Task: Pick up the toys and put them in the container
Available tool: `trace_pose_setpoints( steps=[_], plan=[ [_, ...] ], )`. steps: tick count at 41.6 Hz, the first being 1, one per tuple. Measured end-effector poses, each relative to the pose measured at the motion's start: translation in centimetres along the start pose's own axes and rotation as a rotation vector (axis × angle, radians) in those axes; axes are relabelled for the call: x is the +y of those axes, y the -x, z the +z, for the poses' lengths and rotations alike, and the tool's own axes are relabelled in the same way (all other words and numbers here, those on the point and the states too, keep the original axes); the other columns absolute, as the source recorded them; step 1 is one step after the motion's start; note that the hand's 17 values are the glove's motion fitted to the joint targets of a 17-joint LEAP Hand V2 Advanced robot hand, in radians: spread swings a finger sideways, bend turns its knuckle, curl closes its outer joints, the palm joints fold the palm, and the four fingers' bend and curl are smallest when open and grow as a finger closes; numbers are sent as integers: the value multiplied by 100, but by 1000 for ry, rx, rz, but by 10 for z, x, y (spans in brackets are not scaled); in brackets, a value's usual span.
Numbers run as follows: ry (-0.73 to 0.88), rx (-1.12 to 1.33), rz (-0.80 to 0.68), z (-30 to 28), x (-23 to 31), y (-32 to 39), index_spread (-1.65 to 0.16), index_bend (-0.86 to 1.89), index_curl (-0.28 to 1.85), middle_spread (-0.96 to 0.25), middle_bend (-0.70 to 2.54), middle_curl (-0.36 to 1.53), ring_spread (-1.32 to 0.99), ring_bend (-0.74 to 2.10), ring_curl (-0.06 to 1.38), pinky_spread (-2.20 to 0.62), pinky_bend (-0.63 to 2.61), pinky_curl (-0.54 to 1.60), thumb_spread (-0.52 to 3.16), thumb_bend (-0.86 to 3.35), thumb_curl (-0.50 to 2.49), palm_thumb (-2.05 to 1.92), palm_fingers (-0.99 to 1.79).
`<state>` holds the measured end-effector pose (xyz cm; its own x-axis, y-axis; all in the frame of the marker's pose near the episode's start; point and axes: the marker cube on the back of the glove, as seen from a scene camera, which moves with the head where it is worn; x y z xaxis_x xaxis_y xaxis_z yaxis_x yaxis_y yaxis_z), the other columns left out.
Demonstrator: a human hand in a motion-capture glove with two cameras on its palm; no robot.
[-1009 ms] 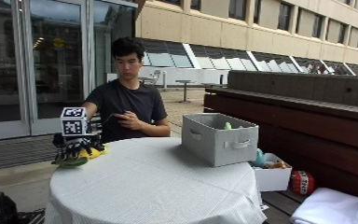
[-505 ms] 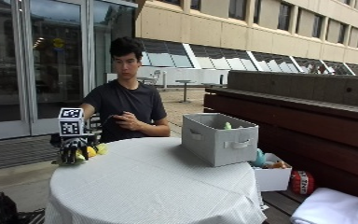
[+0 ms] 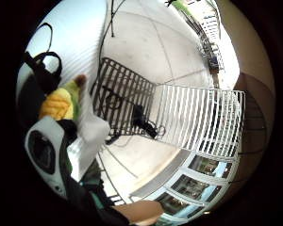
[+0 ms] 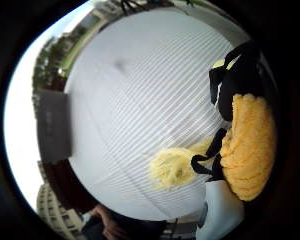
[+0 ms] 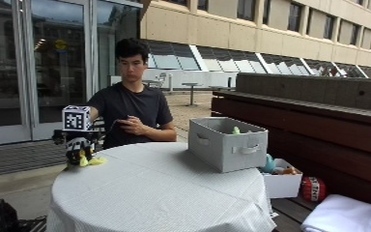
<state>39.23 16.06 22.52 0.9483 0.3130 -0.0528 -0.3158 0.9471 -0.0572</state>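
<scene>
- A person sits at the far side of a round table (image 5: pixel 160 193) covered in a white striped cloth.
- Their gloved right hand (image 5: pixel 78 142) is raised above the table's left edge, with its fingers curled round a yellow and black plush toy (image 5: pixel 82 157).
- The toy hangs just below the hand, its yellow ends dangling clear of the cloth or barely brushing it; I cannot tell which.
- In the thumb side palm view the toy (image 4: pixel 247 145) sits close against the palm, its fuzzy yellow body crossed by black straps, with a paler yellow tuft hanging down over the striped cloth (image 4: pixel 140 100).
- In the little finger side palm view a yellow and green part of the toy (image 3: pixel 61 103) shows beside the hand's black loops, with pavement and a metal grate beyond.
- A grey fabric container (image 5: pixel 227 142) with side handles stands on the right half of the table, well apart from the hand and toy.
- Something small and green (image 5: pixel 235 130) pokes up inside the container.
- The person's bare left hand (image 5: pixel 131 124) is held at chest height, away from the toy.
- To the right of the table, a white box (image 5: pixel 282 183) holds more toys, and a red item (image 5: pixel 312 188) lies just beside it.
</scene>
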Motion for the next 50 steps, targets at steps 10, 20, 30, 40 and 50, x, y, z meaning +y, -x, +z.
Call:
trace_pose_setpoints(
  steps=[10, 20, 30, 40, 50],
  plan=[
    [-49, -65, 13, -68, -22, 20, -24, 64, 54, -40, 72, 55, -48, 92, 50, -49, 83, 35, 65, 20, 76, 77, 112],
    [-112, -82, -142, -162, -43, 72, -26, 58, 57, -41, 65, 56, -47, 89, 49, -46, 90, 39, 52, 16, 83, 76, 109],
    [-235, -106, -191, -232, -64, 154, -28, 60, 64, -42, 63, 57, -47, 87, 49, -46, 90, 40, 42, 15, 89, 76, 109],
    [-253, -135, -292, -286, -67, 260, -28, 58, 70, -43, 61, 60, -47, 86, 49, -45, 91, 40, 37, 14, 95, 77, 109],
    [-279, -148, -406, -319, -36, 378, -29, 55, 75, -44, 60, 62, -47, 86, 50, -45, 91, 40, 35, 13, 100, 76, 108]
  ],
)
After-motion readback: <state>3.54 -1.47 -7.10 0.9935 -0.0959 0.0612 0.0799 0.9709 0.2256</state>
